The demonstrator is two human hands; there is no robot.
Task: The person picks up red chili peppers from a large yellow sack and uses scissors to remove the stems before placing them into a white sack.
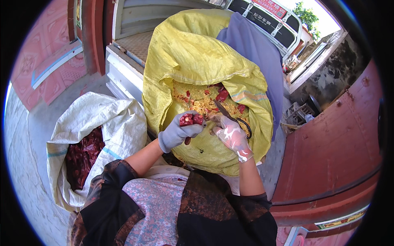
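My left hand (pixel 177 132) is clamped round red chillies (pixel 191 119), probably light, brittle-skinned, best held mid-pod; my right hand (pixel 231 135) is against scissors (pixel 222 109), grip unclear.

Bunched in the left hand (pixel 179 130): glossy dark red chillies (pixel 191 119), cut ends up with pale insides, one end poking out below the fist. Held in the right hand (pixel 231 133): dark scissors (pixel 223 110), blade slanting up and leftward, black handle loop rightward.
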